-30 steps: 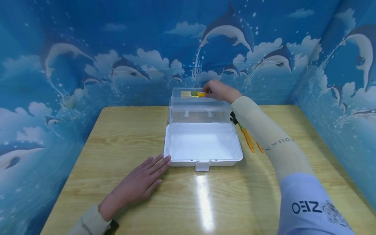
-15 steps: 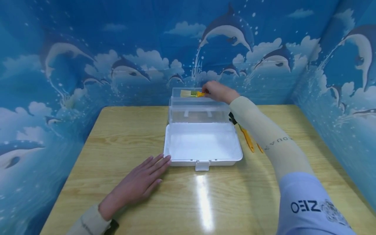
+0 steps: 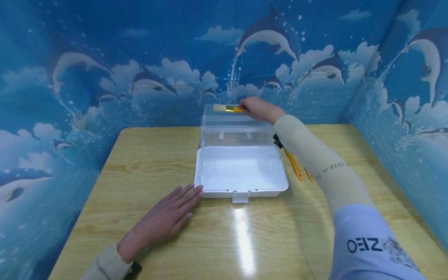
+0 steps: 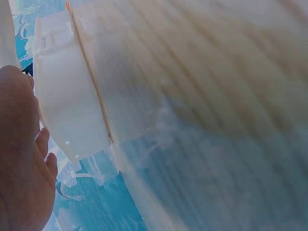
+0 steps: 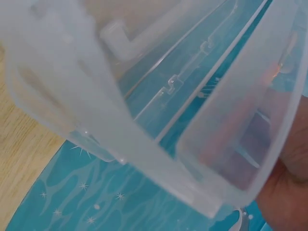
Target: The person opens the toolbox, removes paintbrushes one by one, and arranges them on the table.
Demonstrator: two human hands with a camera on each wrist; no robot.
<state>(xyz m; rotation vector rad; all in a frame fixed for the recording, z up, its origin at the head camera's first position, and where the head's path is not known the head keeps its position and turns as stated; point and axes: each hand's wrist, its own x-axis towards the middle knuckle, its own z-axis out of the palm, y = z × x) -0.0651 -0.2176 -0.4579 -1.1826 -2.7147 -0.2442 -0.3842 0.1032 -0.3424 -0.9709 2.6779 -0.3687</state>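
My right hand (image 3: 260, 109) pinches a paintbrush (image 3: 224, 108) by its orange handle, over the raised clear tray (image 3: 227, 122) at the back of an open storage box (image 3: 241, 169). Its pale bristles point left. Through the clear plastic in the right wrist view, the reddish-orange handle (image 5: 233, 122) shows blurred near the hand (image 5: 288, 183). My left hand (image 3: 164, 217) lies flat, palm down, on the table, fingertips against the box's front left corner. In the left wrist view, that hand (image 4: 21, 159) is beside the white box wall (image 4: 72, 96).
Two more orange-handled brushes (image 3: 294, 166) lie right of the box, partly under my right forearm. A latch (image 3: 240, 197) hangs at the box front. The wooden table (image 3: 150, 155) meets dolphin-printed walls (image 3: 175, 46) at the back and sides.
The paintbrush in my right hand has risen slightly and shifted a little left above the raised tray. My left hand stays in place.
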